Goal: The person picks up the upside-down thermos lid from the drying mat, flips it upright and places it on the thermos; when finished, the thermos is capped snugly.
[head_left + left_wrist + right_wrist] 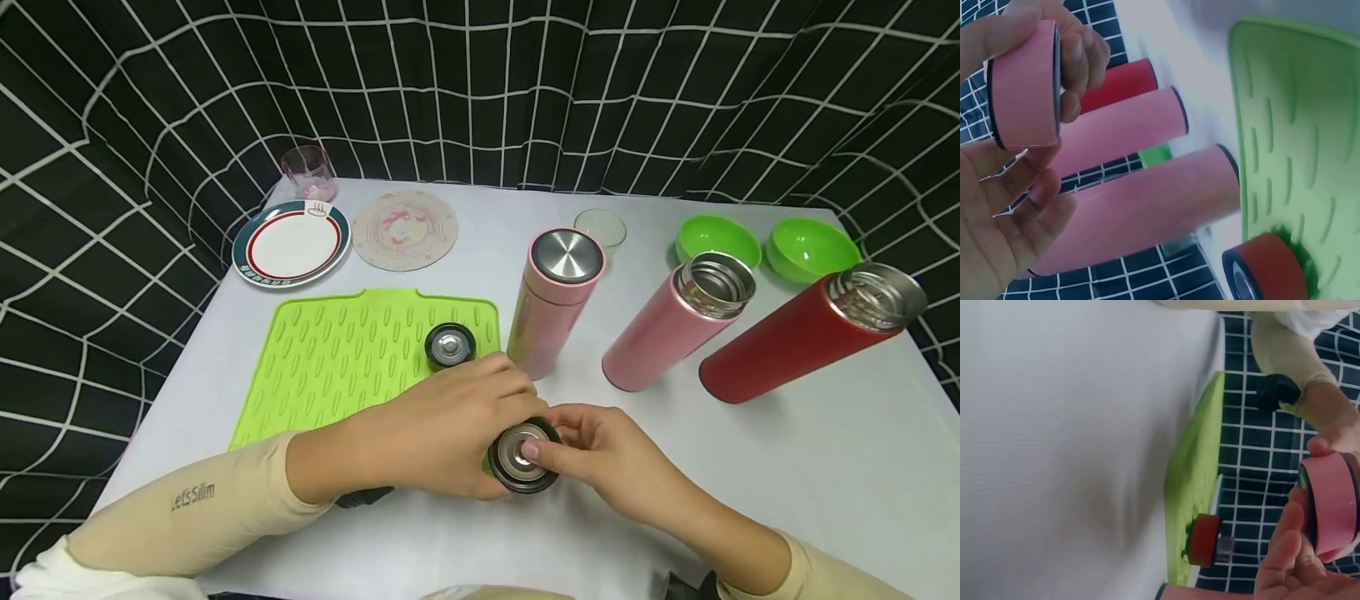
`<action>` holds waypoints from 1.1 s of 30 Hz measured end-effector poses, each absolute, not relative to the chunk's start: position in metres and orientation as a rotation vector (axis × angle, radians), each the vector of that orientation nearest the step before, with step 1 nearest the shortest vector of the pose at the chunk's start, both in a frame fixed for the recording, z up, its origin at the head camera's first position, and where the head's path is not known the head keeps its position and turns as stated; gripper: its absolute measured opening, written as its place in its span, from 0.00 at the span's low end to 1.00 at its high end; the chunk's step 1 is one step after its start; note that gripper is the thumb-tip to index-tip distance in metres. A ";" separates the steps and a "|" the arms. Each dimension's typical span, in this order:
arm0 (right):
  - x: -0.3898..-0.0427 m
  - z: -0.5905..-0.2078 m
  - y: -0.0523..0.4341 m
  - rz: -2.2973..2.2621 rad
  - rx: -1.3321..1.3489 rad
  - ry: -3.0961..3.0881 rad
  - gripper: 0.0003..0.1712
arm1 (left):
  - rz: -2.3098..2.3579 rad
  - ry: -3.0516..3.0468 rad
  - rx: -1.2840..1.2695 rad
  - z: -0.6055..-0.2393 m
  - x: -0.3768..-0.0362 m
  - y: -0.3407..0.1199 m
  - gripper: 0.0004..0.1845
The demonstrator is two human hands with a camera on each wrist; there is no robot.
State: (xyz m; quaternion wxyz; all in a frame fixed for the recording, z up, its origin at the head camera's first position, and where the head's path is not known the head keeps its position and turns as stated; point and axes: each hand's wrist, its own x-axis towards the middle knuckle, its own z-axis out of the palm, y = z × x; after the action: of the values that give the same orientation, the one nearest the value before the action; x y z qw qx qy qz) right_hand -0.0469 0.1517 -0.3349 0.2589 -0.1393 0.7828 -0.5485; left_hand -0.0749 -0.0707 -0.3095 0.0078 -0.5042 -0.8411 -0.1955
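Left hand: the left hand curls its fingers round a short pink flask lid with black rims and a steel inner face, gripping its side; it is held above the white table, just off the near right corner of the mat.
Right hand: the right hand pinches the same lid from the other side, one fingertip lying on the steel face.
Lid in wrist views: the left wrist view shows its pink wall between the fingers of both hands; the right wrist view shows it edge-on.
Mat: a lime green ribbed silicone mat lies on the table, left of the flasks.
Second lid: a red lid with a steel inner face stands on the mat's right part, apart from the hands.
Flasks: a capped pink steel flask stands upright; an open pink flask and an open red flask stand to its right.
Writing: the beige sleeve on the left arm reads "Let'sSlim".
Plate: a white plate with red and teal rings carries a small steaming-cup mark at its rim; no words legible.
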 end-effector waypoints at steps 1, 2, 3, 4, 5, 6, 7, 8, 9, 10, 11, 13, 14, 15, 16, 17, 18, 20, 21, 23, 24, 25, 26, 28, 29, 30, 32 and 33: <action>-0.047 -0.334 0.153 -1.501 -0.368 2.108 0.20 | -0.611 -2.615 -1.581 -0.309 -0.075 -0.069 0.31; -0.047 -0.333 0.154 -1.515 -0.353 2.099 0.20 | -0.613 -2.605 -1.581 -0.308 -0.076 -0.068 0.31; -0.047 -0.332 0.155 -1.526 -0.350 2.100 0.20 | -0.628 -2.606 -1.580 -0.308 -0.076 -0.067 0.31; -0.047 -0.331 0.155 -1.539 -0.336 2.101 0.21 | -0.644 -2.614 -1.577 -0.308 -0.076 -0.067 0.33; -0.047 -0.330 0.156 -1.550 -0.333 2.110 0.21 | -0.672 -2.627 -1.574 -0.308 -0.077 -0.067 0.34; -0.047 -0.329 0.157 -1.557 -0.335 2.130 0.21 | -0.708 -2.641 -1.578 -0.308 -0.077 -0.067 0.37; -0.046 -0.328 0.158 -1.580 -0.343 2.153 0.20 | -0.756 -2.668 -1.572 -0.307 -0.077 -0.068 0.40; -0.045 -0.327 0.158 -1.604 -0.387 2.202 0.19 | -0.813 -2.708 -1.558 -0.307 -0.077 -0.069 0.43; -0.045 -0.327 0.159 -1.613 -0.473 2.287 0.19 | -0.882 -2.751 -1.539 -0.306 -0.077 -0.071 0.47; -0.045 -0.326 0.160 -1.634 -0.599 2.381 0.19 | -0.969 -2.800 -1.509 -0.306 -0.077 -0.072 0.51; -0.045 -0.325 0.160 -1.645 -0.756 2.492 0.17 | -1.080 -2.838 -1.477 -0.305 -0.077 -0.074 0.54; -0.047 -0.323 0.159 -1.652 -1.166 2.717 0.15 | -1.315 -2.892 -1.392 -0.305 -0.078 -0.077 0.56; -0.050 -0.322 0.157 -1.633 -1.403 2.821 0.14 | -1.431 -2.892 -1.360 -0.305 -0.078 -0.077 0.55; -0.052 -0.320 0.155 -1.611 -1.635 2.895 0.13 | -1.538 -2.874 -1.338 -0.306 -0.078 -0.077 0.53; -0.055 -0.318 0.153 -1.584 -1.852 2.927 0.13 | -1.636 -2.838 -1.325 -0.308 -0.078 -0.077 0.51; -0.058 -0.316 0.151 -1.540 -2.031 2.935 0.13 | -1.705 -2.789 -1.324 -0.309 -0.078 -0.076 0.48; -0.060 -0.314 0.149 -1.495 -2.195 2.933 0.12 | -1.747 -2.727 -1.330 -0.311 -0.078 -0.075 0.45; -0.064 -0.311 0.146 -1.420 -2.415 2.922 0.10 | -1.780 -2.590 -1.356 -0.315 -0.078 -0.071 0.41; -0.065 -0.310 0.145 -1.386 -2.485 2.917 0.09 | -1.784 -2.528 -1.363 -0.317 -0.078 -0.069 0.39; -0.067 -0.309 0.145 -1.343 -2.556 2.907 0.08 | -1.766 -2.425 -1.367 -0.320 -0.078 -0.066 0.38; -0.068 -0.310 0.146 -1.342 -2.572 2.910 0.08 | -1.752 -2.390 -1.365 -0.322 -0.078 -0.065 0.37; -0.068 -0.311 0.146 -1.339 -2.572 2.914 0.07 | -1.747 -2.375 -1.355 -0.323 -0.077 -0.064 0.37; -0.068 -0.312 0.148 -1.337 -2.567 2.921 0.07 | -1.750 -2.366 -1.346 -0.323 -0.077 -0.064 0.37; -0.067 -0.315 0.150 -1.330 -2.548 2.925 0.08 | -1.750 -2.352 -1.343 -0.324 -0.077 -0.062 0.38; -0.067 -0.316 0.152 -1.333 -2.539 2.922 0.08 | -1.752 -2.354 -1.343 -0.325 -0.077 -0.061 0.38; -0.066 -0.317 0.153 -1.338 -2.535 2.923 0.08 | -1.760 -2.351 -1.348 -0.326 -0.077 -0.061 0.38; -0.066 -0.319 0.155 -1.353 -2.534 2.923 0.08 | -1.764 -2.340 -1.365 -0.326 -0.077 -0.059 0.39; -0.065 -0.319 0.155 -1.364 -2.526 2.914 0.08 | -1.764 -2.332 -1.373 -0.326 -0.078 -0.058 0.39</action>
State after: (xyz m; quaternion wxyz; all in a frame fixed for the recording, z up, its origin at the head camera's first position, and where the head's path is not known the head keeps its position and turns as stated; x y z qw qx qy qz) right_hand -0.0652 0.1551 -0.3195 -0.4568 -0.5492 0.6338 -0.2966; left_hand -0.0776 -0.0578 -0.3264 -0.0444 -0.4245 -0.7213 -0.5455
